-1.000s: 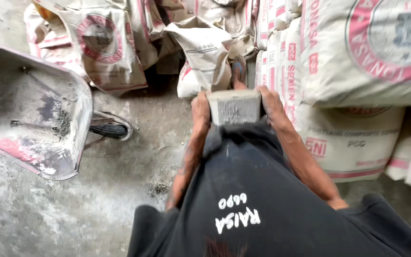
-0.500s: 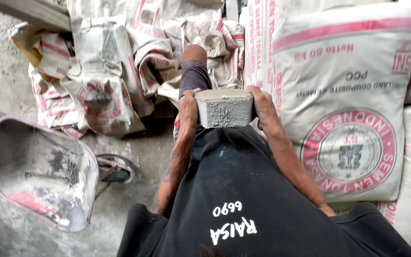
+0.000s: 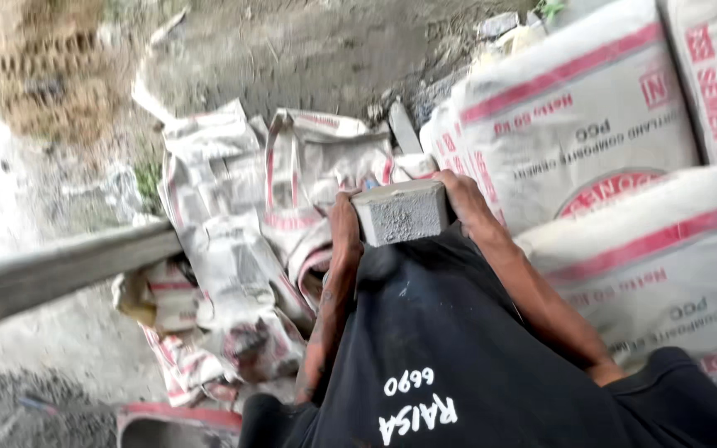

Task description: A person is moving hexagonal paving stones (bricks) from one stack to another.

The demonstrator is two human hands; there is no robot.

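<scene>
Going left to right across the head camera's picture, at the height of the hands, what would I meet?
Grey beam → crumpled empty sacks → left hand → grey block, held between both hands → right hand → stacked full sacks.

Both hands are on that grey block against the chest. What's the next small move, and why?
Probably keep the grey block level and close while stepping clear. The left hand and right hand clamp its two ends, with nothing under it. Crumpled empty sacks lie just ahead and full cement bags crowd the right, so footing looks cluttered.
</scene>
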